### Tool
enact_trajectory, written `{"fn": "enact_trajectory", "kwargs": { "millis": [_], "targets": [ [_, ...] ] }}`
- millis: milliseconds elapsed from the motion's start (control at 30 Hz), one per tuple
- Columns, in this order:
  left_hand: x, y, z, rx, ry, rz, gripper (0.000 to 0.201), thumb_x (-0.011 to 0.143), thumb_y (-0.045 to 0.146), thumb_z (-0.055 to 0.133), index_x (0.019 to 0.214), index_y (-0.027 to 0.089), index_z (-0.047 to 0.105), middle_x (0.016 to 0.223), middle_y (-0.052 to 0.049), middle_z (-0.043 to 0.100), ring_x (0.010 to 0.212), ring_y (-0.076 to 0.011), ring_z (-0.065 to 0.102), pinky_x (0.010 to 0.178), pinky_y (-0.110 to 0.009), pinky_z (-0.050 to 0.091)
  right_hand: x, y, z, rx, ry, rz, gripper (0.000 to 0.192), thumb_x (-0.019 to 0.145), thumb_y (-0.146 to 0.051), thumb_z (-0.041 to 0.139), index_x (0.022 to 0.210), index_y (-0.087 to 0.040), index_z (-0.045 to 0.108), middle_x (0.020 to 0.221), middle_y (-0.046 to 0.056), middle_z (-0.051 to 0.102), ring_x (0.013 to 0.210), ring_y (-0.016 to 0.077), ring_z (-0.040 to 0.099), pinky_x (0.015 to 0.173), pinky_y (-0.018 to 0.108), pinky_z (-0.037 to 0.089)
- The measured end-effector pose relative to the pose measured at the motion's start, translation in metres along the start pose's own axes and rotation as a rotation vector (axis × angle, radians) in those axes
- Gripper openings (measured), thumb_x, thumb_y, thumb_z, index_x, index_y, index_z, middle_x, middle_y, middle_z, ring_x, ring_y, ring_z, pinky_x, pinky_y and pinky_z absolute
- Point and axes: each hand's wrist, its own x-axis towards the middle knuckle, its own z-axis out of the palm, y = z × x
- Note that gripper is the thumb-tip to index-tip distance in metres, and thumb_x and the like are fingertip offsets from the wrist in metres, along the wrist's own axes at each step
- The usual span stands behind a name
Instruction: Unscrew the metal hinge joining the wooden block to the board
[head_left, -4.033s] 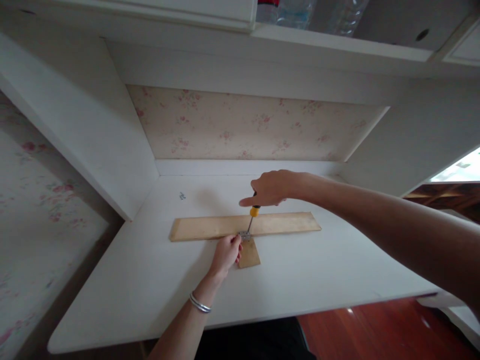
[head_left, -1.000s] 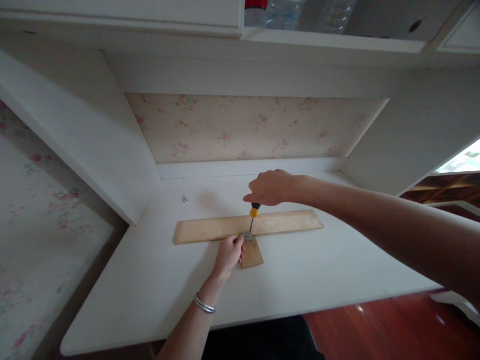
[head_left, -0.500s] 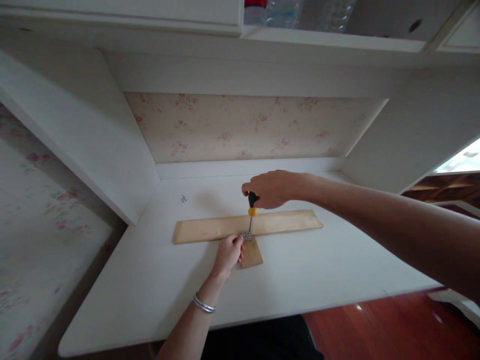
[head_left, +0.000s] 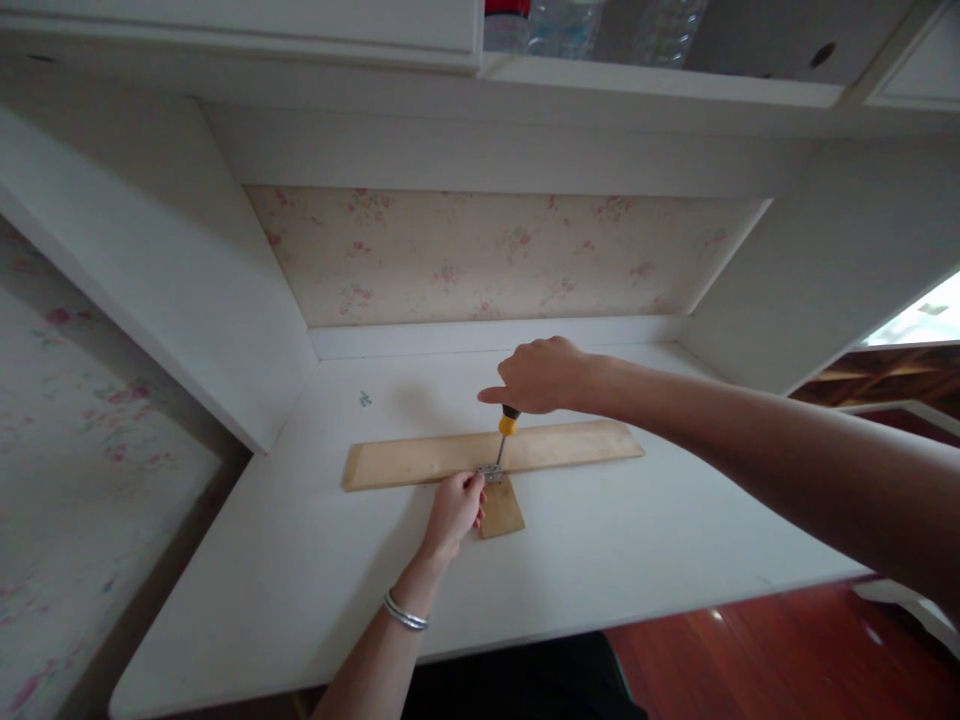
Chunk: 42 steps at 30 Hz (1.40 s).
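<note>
My right hand point(head_left: 541, 376) is wrapped round the black and yellow handle of a screwdriver point(head_left: 508, 425), its thumb reaching out to the left. The shaft points down, leaning slightly, with its tip at a small metal hinge point(head_left: 490, 473). That hinge lies across the joint between a long wooden board point(head_left: 420, 460) and a short wooden piece point(head_left: 501, 508), which sticks out toward me. With thumb and finger pinched, my left hand point(head_left: 454, 512) grips the left edge of the hinge. Any screw under the tip is too small to make out.
Several small metal bits point(head_left: 365, 399) lie on the white desk point(head_left: 600, 540), behind the long board. White side panels and a shelf point(head_left: 660, 88) with plastic bottles point(head_left: 562, 28) enclose the desk. Its front edge is close to my body.
My right hand has turned on the screwdriver's handle, its thumb now stretched out to the left. The handle leans a little more to the right. My left hand stays on the hinge.
</note>
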Motion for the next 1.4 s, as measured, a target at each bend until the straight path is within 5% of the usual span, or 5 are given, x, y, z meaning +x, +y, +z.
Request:
{"fn": "enact_trajectory", "kwargs": {
  "millis": [200, 367, 567, 1267, 1400],
  "targets": [
    [-0.002, 0.003, 0.0, 0.014, 0.003, -0.02, 0.026, 0.082, 0.036, 0.045, 0.074, 0.014, 0.055, 0.064, -0.001, 0.053, 0.042, -0.0088, 0.047, 0.034, -0.019, 0.031, -0.002, 0.003, 0.002, 0.068, 0.016, -0.207, 0.053, 0.075, -0.047, 0.053, 0.125, -0.028, 0.049, 0.111, 0.012, 0.06, 0.092, 0.0301, 0.059, 0.068, 0.038, 0.044],
    [0.002, 0.0, -0.001, 0.157, 0.048, 0.038, 0.031, 0.084, 0.04, 0.044, 0.071, 0.014, 0.057, 0.058, -0.001, 0.051, 0.043, -0.0092, 0.044, 0.04, -0.02, 0.026, -0.001, 0.002, 0.001, 0.011, 0.027, -0.025, 0.062, 0.082, -0.065, 0.029, 0.102, -0.017, 0.064, 0.094, 0.018, 0.063, 0.09, 0.0354, 0.059, 0.068, 0.044, 0.043],
    [0.006, -0.004, -0.003, 0.365, 0.105, 0.138, 0.035, 0.087, 0.039, 0.042, 0.07, 0.014, 0.06, 0.062, -0.005, 0.059, 0.057, -0.0135, 0.052, 0.051, -0.022, 0.027, -0.001, 0.005, 0.004, 0.085, 0.044, -0.194, 0.051, 0.077, -0.049, 0.05, 0.123, -0.028, 0.05, 0.109, 0.012, 0.061, 0.09, 0.0297, 0.059, 0.068, 0.04, 0.045],
    [0.005, -0.005, -0.003, 0.395, 0.128, 0.176, 0.033, 0.087, 0.038, 0.042, 0.072, 0.015, 0.061, 0.07, -0.004, 0.063, 0.064, -0.0143, 0.055, 0.056, -0.024, 0.029, -0.003, 0.004, 0.002, 0.075, -0.013, -0.158, 0.054, 0.076, -0.052, 0.048, 0.122, -0.025, 0.05, 0.098, 0.015, 0.063, 0.084, 0.0334, 0.06, 0.061, 0.041, 0.044],
    [0.006, -0.006, -0.003, 0.405, 0.125, 0.179, 0.034, 0.088, 0.038, 0.041, 0.071, 0.015, 0.06, 0.068, -0.004, 0.062, 0.062, -0.0141, 0.053, 0.055, -0.024, 0.028, -0.003, 0.003, 0.001, -0.022, 0.027, -0.055, 0.064, 0.081, -0.066, 0.031, 0.1, -0.015, 0.064, 0.094, 0.021, 0.063, 0.09, 0.0375, 0.058, 0.068, 0.047, 0.043]
  ]
}}
